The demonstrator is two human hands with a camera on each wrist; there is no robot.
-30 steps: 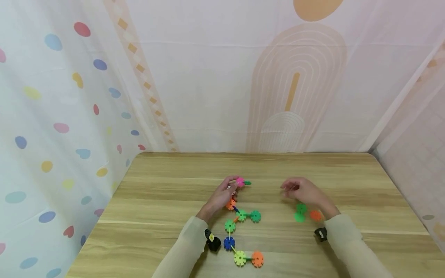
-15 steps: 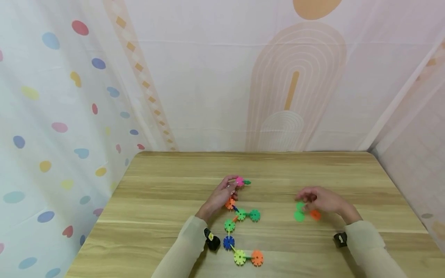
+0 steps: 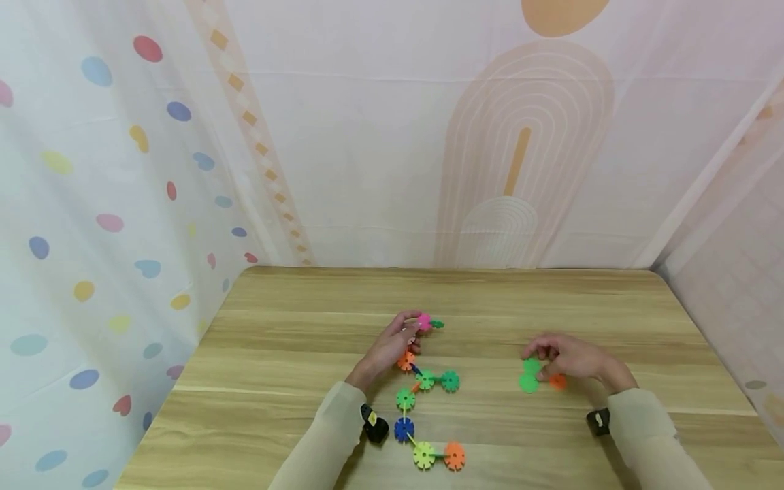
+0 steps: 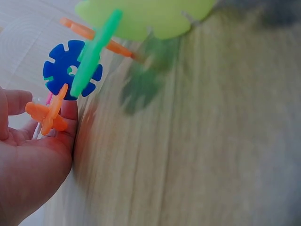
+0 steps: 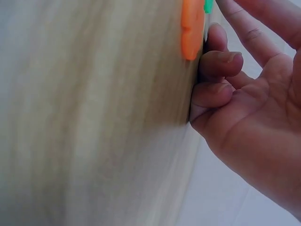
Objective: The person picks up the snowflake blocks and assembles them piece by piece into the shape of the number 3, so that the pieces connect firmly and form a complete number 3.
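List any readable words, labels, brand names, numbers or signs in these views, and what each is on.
None can be read in any view.
Toy discs: plain colours, no print.
Wooden table: bare grain.
Backdrop: printed shapes and dots only, no lettering.
Black wrist devices: a small pale mark, too small to read.

A light wooden table (image 3: pixel 294 327) with rounded corners stood against the patterned cloth walls. On it lay a chain of plastic snowflake discs (image 3: pixel 422 401) in orange, green, blue and yellow, and well apart to the right two loose green discs (image 3: pixel 529 376) beside an orange disc (image 3: pixel 558 382).
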